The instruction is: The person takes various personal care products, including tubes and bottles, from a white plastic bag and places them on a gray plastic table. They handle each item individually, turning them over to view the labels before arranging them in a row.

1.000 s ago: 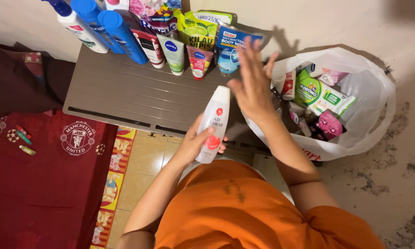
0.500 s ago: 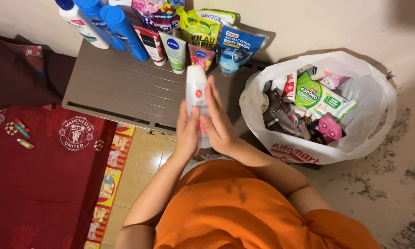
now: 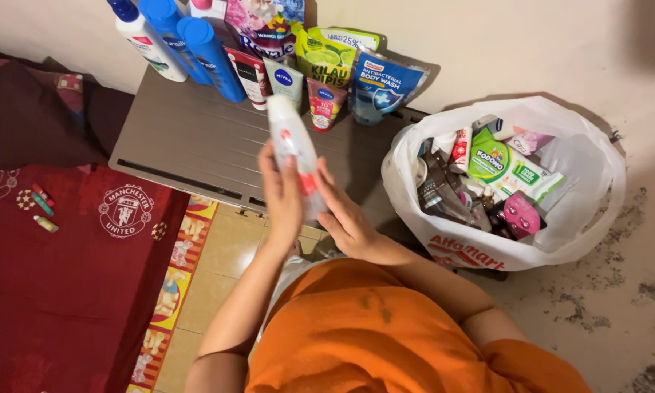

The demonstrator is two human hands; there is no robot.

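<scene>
A white bottle [image 3: 286,137] with a red mark on its label is held tilted above the front edge of the low grey-brown table [image 3: 189,138]. My left hand [image 3: 281,195] grips its lower part from the left. From the right, my right hand [image 3: 344,215] presses against the bottle's bottom end, palm toward it. The lower part of the bottle is hidden between the two hands. I wear an orange top.
Blue bottles [image 3: 196,44], tubes [image 3: 287,78] and refill pouches [image 3: 382,86] line the table's back edge against the wall. A white plastic bag [image 3: 575,211] full of packaged toiletries sits on the floor at right. A dark red cloth [image 3: 72,276] covers the floor at left.
My right hand came back from above the bag and closed in on the bottle. Both hands lifted the bottle forward over the table, and it now leans to the left.
</scene>
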